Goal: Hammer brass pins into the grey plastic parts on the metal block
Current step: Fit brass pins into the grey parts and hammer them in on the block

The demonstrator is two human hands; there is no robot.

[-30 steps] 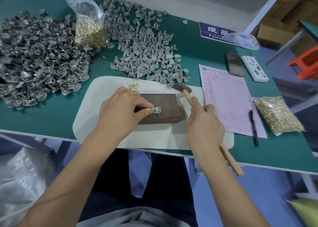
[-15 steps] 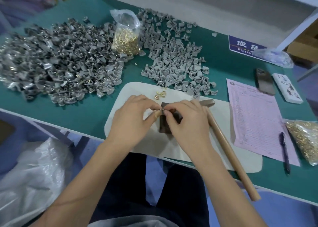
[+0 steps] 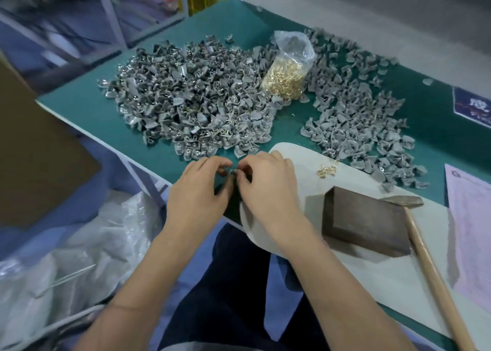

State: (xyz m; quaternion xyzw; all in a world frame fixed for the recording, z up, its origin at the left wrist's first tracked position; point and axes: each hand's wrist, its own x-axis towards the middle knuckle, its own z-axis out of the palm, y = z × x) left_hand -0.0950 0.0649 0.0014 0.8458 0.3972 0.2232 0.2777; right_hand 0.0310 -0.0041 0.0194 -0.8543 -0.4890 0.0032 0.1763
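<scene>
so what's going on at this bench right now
A person's left hand and right hand pinch a small grey part between their fingertips at the table edge. The hammer lies idle beside the bare metal block, with a few loose pins on the mat.

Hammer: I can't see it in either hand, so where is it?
In the head view, the hammer lies at the right on the pale mat, beside the metal block.

Bare forearms, dark trousers [image 3: 233, 284]
</scene>
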